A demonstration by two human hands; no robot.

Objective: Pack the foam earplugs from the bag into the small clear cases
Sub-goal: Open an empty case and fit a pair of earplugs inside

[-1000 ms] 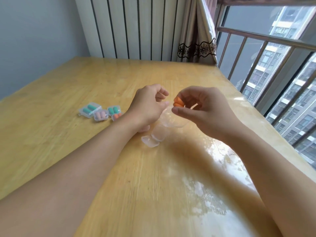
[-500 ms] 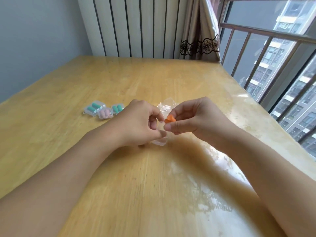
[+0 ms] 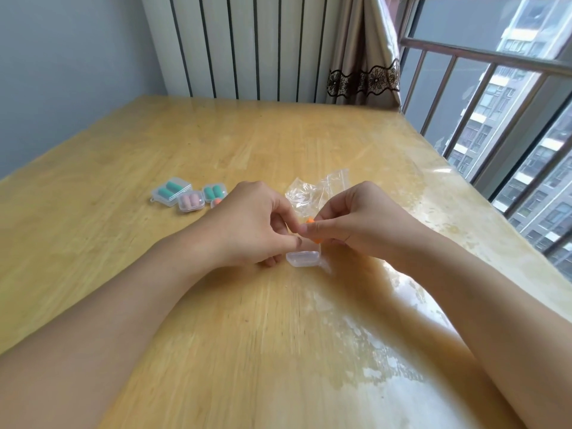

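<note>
A small clear case (image 3: 302, 258) lies on the wooden table (image 3: 185, 144) right under my two hands. My right hand (image 3: 353, 221) pinches orange foam earplugs (image 3: 312, 230) between thumb and fingers just above the case. My left hand (image 3: 250, 224) is curled beside it, its fingertips at the case; how it holds the case is partly hidden. A crumpled clear plastic bag (image 3: 312, 193) lies on the table just behind my hands.
To the left lie closed clear cases: one with teal earplugs (image 3: 171, 191), one with pink earplugs (image 3: 191, 202), another with teal earplugs (image 3: 214, 192). An orange earplug (image 3: 216, 202) peeks out by my left hand. A radiator and curtain stand behind; a railed window runs along the right.
Both hands have come down from mid-air to the table. The bag has left my hands and lies behind them. The orange earplugs now sit just above the clear case.
</note>
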